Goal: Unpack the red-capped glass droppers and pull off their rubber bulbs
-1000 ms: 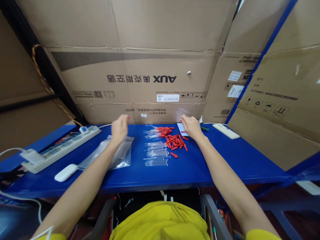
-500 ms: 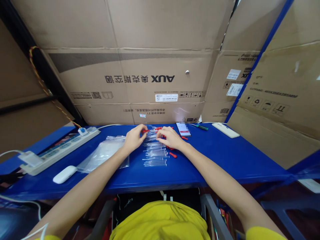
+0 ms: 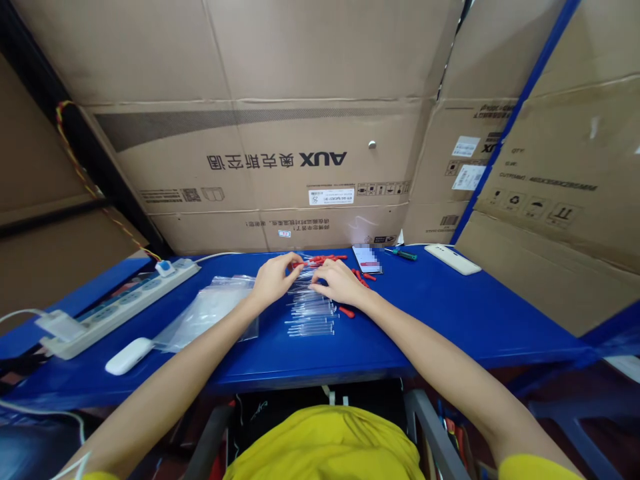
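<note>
Both hands meet over a row of clear thin tubes (image 3: 311,313) lying on the blue table (image 3: 440,313). My left hand (image 3: 274,277) is pinched on a red-capped tube at the far end of the row. Beside it, my right hand (image 3: 339,281) lies curled over the tubes and over the pile of small red caps (image 3: 361,276), its fingertips touching the tubes. Most of the cap pile is hidden under that hand. More red-capped tubes (image 3: 327,258) lie just beyond the fingers.
Clear plastic bags (image 3: 213,310) lie left of the tubes. A white power strip (image 3: 117,307) and a white device (image 3: 129,355) sit at the far left. A phone (image 3: 367,258), a green screwdriver (image 3: 401,253) and a white remote (image 3: 453,259) lie at the back right. Cardboard walls surround the table.
Both hands came in from the back of the table, left from above the bags and right from the phone, and closed together over the tubes and caps.
</note>
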`<state>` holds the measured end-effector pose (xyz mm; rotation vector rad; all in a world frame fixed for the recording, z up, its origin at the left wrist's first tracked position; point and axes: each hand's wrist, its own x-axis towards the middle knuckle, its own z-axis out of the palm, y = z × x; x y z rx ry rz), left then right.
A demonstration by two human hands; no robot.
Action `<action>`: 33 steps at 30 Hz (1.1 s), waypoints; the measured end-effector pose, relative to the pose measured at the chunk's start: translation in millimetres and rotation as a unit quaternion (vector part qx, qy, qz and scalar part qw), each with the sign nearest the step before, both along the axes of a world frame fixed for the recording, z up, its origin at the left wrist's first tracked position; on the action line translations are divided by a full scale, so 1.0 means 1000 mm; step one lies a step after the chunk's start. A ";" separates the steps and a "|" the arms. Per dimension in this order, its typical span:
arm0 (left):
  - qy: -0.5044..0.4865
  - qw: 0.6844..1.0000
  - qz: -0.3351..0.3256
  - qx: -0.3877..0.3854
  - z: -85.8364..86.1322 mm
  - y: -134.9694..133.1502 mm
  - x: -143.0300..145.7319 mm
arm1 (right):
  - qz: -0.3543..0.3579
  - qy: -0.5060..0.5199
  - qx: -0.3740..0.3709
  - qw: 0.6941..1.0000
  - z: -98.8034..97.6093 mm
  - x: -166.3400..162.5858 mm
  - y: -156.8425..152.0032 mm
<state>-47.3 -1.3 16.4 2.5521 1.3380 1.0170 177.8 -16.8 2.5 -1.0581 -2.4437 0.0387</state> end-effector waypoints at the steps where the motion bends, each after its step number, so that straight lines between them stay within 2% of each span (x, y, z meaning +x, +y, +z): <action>1: -0.009 1.000 -0.008 -0.024 0.002 0.003 0.004 | -0.012 0.014 0.007 1.000 0.002 0.001 0.000; 5: -0.101 0.980 -0.057 -0.163 0.009 0.017 0.027 | -0.076 0.093 0.033 0.992 0.006 0.010 0.003; 8: -0.161 0.957 -0.105 -0.216 0.012 0.029 0.046 | -0.119 0.138 0.031 0.983 0.006 0.019 0.008; 10: -0.174 0.948 -0.125 -0.234 0.011 0.033 0.056 | -0.115 0.137 0.030 0.983 0.006 0.027 0.011; 13: -0.181 0.945 -0.120 -0.243 0.003 0.035 0.066 | -0.056 0.101 0.046 0.992 0.007 0.039 0.015; 16: -0.189 0.951 -0.095 -0.226 -0.005 0.031 0.070 | -0.015 0.067 0.063 0.996 0.010 0.050 0.020; 18: -0.171 0.963 -0.077 -0.196 -0.009 0.027 0.069 | -0.027 0.046 0.068 0.996 0.011 0.058 0.023; 21: -0.065 0.994 -0.051 -0.077 -0.011 0.025 0.061 | -0.081 0.028 0.051 0.995 0.012 0.071 0.029; 24: 0.084 0.995 -0.051 0.013 -0.014 0.025 0.050 | -0.121 0.028 0.013 0.992 0.012 0.084 0.032; 27: 0.160 0.985 -0.068 0.017 -0.018 0.027 0.044 | -0.143 0.028 -0.028 0.989 0.014 0.089 0.031; 33: 0.184 0.981 -0.056 0.036 -0.025 0.028 0.048 | -0.170 -0.055 -0.068 0.982 0.016 0.081 0.026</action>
